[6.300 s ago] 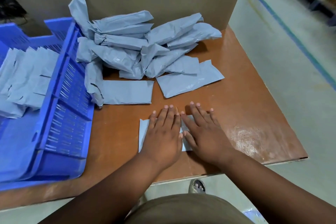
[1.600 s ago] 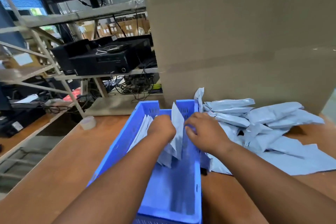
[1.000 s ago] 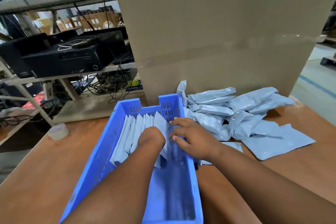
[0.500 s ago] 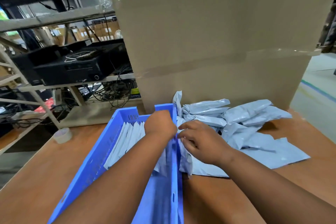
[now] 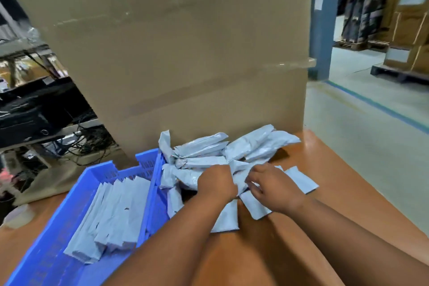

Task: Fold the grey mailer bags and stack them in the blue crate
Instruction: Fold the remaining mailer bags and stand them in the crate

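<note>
— Where are the hands at this moment?

— I see both of them over the pile of grey mailer bags (image 5: 222, 158), which lies on the brown worktop (image 5: 267, 251) just to the right of the blue crate (image 5: 76, 195) and in front of the big cardboard box (image 5: 185, 53). The left hand (image 5: 217, 183) is at the near edge of the pile, with its fingers curled down into the bags. I cannot tell exactly which bag it grips, because the back of the hand hides the fingers.

— And the right hand?

— The right hand (image 5: 274, 187) is just beside the left one, a little to the right. Its fingers are bent and they pinch a grey bag (image 5: 239, 177) between the two hands. The picture is a little blurred there, so I cannot say more about the grip.

— Where are the other bags?

— Some flat bags lie on the worktop under and near the wrists: one (image 5: 226, 216) below the left wrist, one (image 5: 254, 206) below the right hand, one (image 5: 301, 180) to the right of it. The folded bags (image 5: 116, 211) stand in a row inside the crate, leaning toward the far end, well to the left of both hands.
</note>
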Demonstrator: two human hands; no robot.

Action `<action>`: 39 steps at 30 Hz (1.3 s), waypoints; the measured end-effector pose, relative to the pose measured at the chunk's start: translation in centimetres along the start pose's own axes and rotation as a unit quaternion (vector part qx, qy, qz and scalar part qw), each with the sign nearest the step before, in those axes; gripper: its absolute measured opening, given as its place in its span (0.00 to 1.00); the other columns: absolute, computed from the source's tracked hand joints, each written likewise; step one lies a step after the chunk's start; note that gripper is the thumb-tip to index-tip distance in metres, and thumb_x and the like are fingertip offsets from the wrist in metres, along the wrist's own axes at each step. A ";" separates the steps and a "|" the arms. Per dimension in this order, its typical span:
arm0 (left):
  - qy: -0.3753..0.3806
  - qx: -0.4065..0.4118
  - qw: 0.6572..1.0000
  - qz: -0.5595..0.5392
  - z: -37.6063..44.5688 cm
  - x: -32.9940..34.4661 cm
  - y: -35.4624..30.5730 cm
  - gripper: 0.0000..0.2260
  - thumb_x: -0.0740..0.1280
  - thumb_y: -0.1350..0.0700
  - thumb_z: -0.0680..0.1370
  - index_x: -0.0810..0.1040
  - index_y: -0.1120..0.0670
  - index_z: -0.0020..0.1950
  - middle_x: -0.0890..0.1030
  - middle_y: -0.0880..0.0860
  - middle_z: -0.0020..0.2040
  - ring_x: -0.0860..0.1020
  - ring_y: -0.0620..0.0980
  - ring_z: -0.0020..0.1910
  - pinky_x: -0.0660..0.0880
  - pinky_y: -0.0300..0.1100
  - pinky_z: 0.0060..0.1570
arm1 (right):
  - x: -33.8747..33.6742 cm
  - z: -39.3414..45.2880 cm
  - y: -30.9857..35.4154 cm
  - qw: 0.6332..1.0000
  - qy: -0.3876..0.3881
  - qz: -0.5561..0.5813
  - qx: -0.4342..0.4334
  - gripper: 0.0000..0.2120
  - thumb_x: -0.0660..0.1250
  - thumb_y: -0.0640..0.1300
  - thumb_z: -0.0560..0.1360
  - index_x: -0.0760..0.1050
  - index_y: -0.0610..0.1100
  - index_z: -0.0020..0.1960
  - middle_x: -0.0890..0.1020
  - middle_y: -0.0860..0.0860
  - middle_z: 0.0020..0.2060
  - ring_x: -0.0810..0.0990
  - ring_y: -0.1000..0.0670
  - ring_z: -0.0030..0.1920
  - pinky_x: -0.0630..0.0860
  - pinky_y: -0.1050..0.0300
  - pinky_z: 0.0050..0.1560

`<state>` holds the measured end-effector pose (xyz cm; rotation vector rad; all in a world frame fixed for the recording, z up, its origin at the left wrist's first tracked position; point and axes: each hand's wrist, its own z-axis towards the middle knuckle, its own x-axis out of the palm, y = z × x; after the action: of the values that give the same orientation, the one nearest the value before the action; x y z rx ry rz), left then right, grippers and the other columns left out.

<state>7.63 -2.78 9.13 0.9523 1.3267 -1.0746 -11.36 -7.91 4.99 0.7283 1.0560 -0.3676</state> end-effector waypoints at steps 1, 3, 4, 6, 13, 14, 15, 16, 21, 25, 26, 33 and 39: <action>0.014 0.004 1.000 0.009 0.2 1.3 -0.9 0.16 0.71 0.45 0.76 0.78 0.50 0.60 0.81 0.54 0.59 0.81 0.58 0.59 0.78 0.49 0.52 | 0.4 -0.8 -1.3 1.000 0.022 -0.001 0.017 0.16 0.58 0.55 0.81 0.84 0.55 0.57 0.81 0.56 0.51 0.78 0.49 0.53 0.78 0.48 0.51; 0.035 -0.001 0.999 0.020 0.6 3.8 -2.3 0.19 0.71 0.43 0.76 0.77 0.50 0.62 0.80 0.54 0.61 0.80 0.57 0.60 0.78 0.50 0.54 | 1.4 -2.3 -3.5 0.997 0.063 -0.002 0.041 0.18 0.56 0.57 0.81 0.82 0.56 0.62 0.80 0.55 0.56 0.77 0.49 0.56 0.78 0.47 0.54; 0.045 -0.008 0.999 0.025 0.8 4.9 -2.8 0.20 0.71 0.42 0.76 0.76 0.50 0.63 0.79 0.53 0.61 0.80 0.57 0.60 0.78 0.50 0.54 | 2.0 -3.0 -4.4 0.996 0.081 0.001 0.047 0.18 0.56 0.57 0.82 0.80 0.56 0.65 0.79 0.55 0.57 0.76 0.49 0.58 0.77 0.46 0.55; 0.057 -0.031 0.997 0.029 1.1 6.5 -3.6 0.22 0.72 0.41 0.76 0.74 0.51 0.64 0.78 0.53 0.61 0.79 0.57 0.62 0.78 0.51 0.55 | 3.3 -4.4 -5.8 0.992 0.114 0.002 0.060 0.17 0.56 0.57 0.81 0.78 0.56 0.65 0.78 0.56 0.57 0.76 0.48 0.59 0.77 0.46 0.54; 0.006 -0.052 0.997 0.060 2.4 8.0 -3.7 0.09 0.62 0.60 0.82 0.76 0.53 0.60 0.78 0.55 0.58 0.81 0.57 0.56 0.79 0.51 0.53 | 5.4 -7.1 -8.8 0.988 0.151 0.009 0.033 0.17 0.59 0.61 0.78 0.72 0.56 0.63 0.73 0.54 0.58 0.75 0.47 0.60 0.73 0.50 0.56; -0.002 -0.046 0.997 0.068 2.4 7.7 -3.7 0.08 0.62 0.60 0.82 0.76 0.53 0.59 0.78 0.55 0.57 0.81 0.57 0.56 0.79 0.50 0.53 | 5.2 -7.0 -8.9 0.987 0.156 0.015 0.032 0.18 0.59 0.61 0.79 0.72 0.55 0.65 0.73 0.54 0.60 0.75 0.47 0.62 0.73 0.50 0.58; -0.014 -0.040 0.997 0.070 2.4 7.5 -3.6 0.08 0.62 0.60 0.82 0.77 0.53 0.58 0.79 0.54 0.56 0.81 0.57 0.55 0.78 0.49 0.52 | 5.0 -7.0 -8.9 0.987 0.158 0.021 0.034 0.20 0.58 0.61 0.79 0.72 0.55 0.67 0.74 0.53 0.62 0.75 0.46 0.64 0.74 0.50 0.60; -0.028 -0.035 0.997 0.065 2.3 7.1 -3.5 0.08 0.62 0.60 0.82 0.78 0.53 0.57 0.79 0.54 0.55 0.81 0.56 0.54 0.77 0.48 0.50 | 4.7 -7.0 -8.9 0.987 0.156 0.025 0.035 0.22 0.58 0.61 0.80 0.72 0.54 0.71 0.74 0.52 0.66 0.74 0.45 0.67 0.73 0.50 0.64; -0.093 -0.033 0.994 -0.044 1.1 4.4 -3.5 0.08 0.63 0.54 0.81 0.81 0.54 0.50 0.80 0.55 0.49 0.80 0.57 0.50 0.69 0.46 0.43 | 2.2 -6.8 -8.1 0.992 0.104 0.059 0.039 0.26 0.59 0.60 0.84 0.65 0.56 0.81 0.64 0.51 0.82 0.65 0.46 0.79 0.68 0.47 0.76; -0.112 -0.019 0.969 -0.221 -1.2 1.3 -3.2 0.10 0.66 0.50 0.80 0.74 0.51 0.41 0.78 0.52 0.44 0.76 0.56 0.48 0.65 0.45 0.43 | -0.2 -6.7 -6.6 0.996 -0.009 0.086 0.016 0.21 0.63 0.55 0.84 0.72 0.58 0.76 0.69 0.54 0.78 0.70 0.48 0.76 0.72 0.47 0.72; -0.105 -0.020 0.960 -0.261 -2.0 0.8 -3.0 0.10 0.67 0.53 0.82 0.75 0.48 0.41 0.79 0.49 0.43 0.77 0.54 0.47 0.66 0.44 0.42 | -0.8 -6.7 -6.1 0.995 -0.040 0.094 0.009 0.20 0.64 0.54 0.83 0.74 0.57 0.75 0.70 0.53 0.77 0.70 0.47 0.75 0.73 0.46 0.71; 0.132 -0.043 0.819 -0.556 -8.1 3.7 -0.5 0.08 0.73 0.49 0.79 0.86 0.48 0.56 0.87 0.51 0.49 0.84 0.50 0.46 0.80 0.47 0.48 | -3.4 -9.4 -3.3 0.990 -0.132 0.031 -0.026 0.17 0.65 0.51 0.82 0.77 0.53 0.70 0.72 0.50 0.75 0.70 0.45 0.74 0.68 0.45 0.72; 0.158 0.002 0.865 -0.476 -13.8 9.0 0.0 0.08 0.73 0.46 0.80 0.85 0.50 0.52 0.85 0.48 0.44 0.81 0.43 0.43 0.75 0.46 0.48 | -1.5 -13.8 -2.5 0.997 0.009 -0.023 -0.067 0.27 0.67 0.63 0.78 0.74 0.55 0.74 0.77 0.53 0.69 0.75 0.47 0.69 0.68 0.40 0.72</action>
<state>3.62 10.02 -0.43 0.4368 2.1690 -1.6911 -22.60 -0.16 1.35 0.5896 1.1056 -0.3274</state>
